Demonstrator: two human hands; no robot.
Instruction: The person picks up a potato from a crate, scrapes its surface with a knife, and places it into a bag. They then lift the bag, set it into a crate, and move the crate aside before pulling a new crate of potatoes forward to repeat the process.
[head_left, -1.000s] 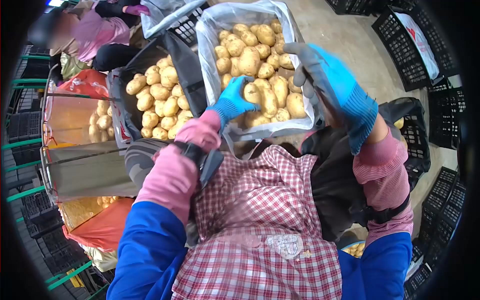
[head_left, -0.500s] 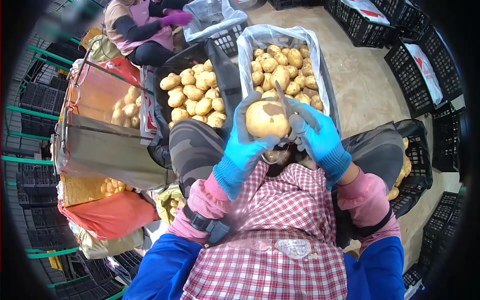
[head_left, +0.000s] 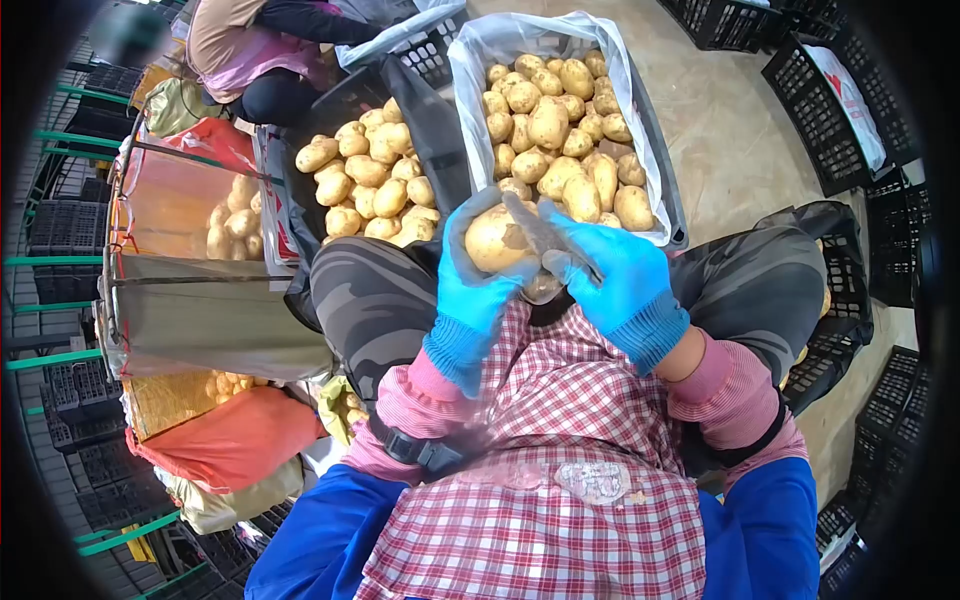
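Observation:
My left hand (head_left: pixel 470 290), in a blue and grey glove, is wrapped round a large potato (head_left: pixel 492 242) in front of my lap. The potato has a brownish patch on its right side. In my right hand (head_left: pixel 622 280), gloved the same way, is a knife (head_left: pixel 524 220), its blade blurred and lying against the potato's upper right side. The right fingers are closed, partly hiding the handle. Just beyond my hands stands a white-lined crate (head_left: pixel 462 95) full of potatoes (head_left: pixel 548 122). To its left is a black-lined crate (head_left: pixel 440 120) with more potatoes (head_left: pixel 368 170).
A co-worker (head_left: pixel 255 50) crouches at the upper left, reaching into another lined crate (head_left: pixel 432 50). Bagged potatoes (head_left: pixel 235 220) sit on the left near a red sack (head_left: pixel 230 440). Black crates (head_left: pixel 820 125) line the right side; another black-lined crate (head_left: pixel 835 350) stands beside my right knee.
Both hands have shifted slightly left in view with the potato. The knife blade has tipped from nearly upright to slanting left over the potato. The co-worker's arm has moved into the crate.

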